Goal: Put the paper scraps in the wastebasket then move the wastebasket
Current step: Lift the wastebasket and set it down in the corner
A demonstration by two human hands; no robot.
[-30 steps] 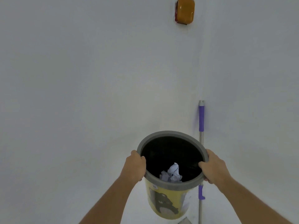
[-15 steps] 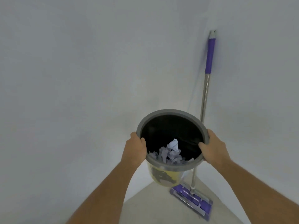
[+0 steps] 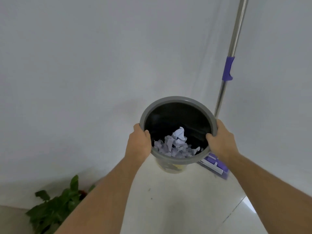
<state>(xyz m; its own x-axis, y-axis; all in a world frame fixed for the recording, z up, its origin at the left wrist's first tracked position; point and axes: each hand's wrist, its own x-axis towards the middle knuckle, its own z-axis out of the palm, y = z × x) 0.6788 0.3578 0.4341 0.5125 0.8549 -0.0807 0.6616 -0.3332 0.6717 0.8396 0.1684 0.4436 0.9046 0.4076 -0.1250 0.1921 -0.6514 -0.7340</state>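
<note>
A round wastebasket [image 3: 177, 99] with a grey rim, black inside and yellow body is held in front of me near a room corner. Crumpled pale paper scraps [image 3: 175, 144] lie in its bottom. My left hand [image 3: 140, 142] grips the rim on the left side, thumb inside. My right hand [image 3: 221, 141] grips the rim on the right side. Whether the base touches the floor is hidden by the rim.
A mop [image 3: 228, 68] with a metal pole and purple grip leans in the corner, its purple head [image 3: 216, 164] on the floor just right of the basket. A green potted plant [image 3: 55, 206] stands at lower left by the wall. White walls close in behind; pale tiled floor below.
The view has tilted downward: the floor, the mop head and the plant have come into sight. Both hands keep the same grip on the rim, and the basket sits lower toward the floor.
</note>
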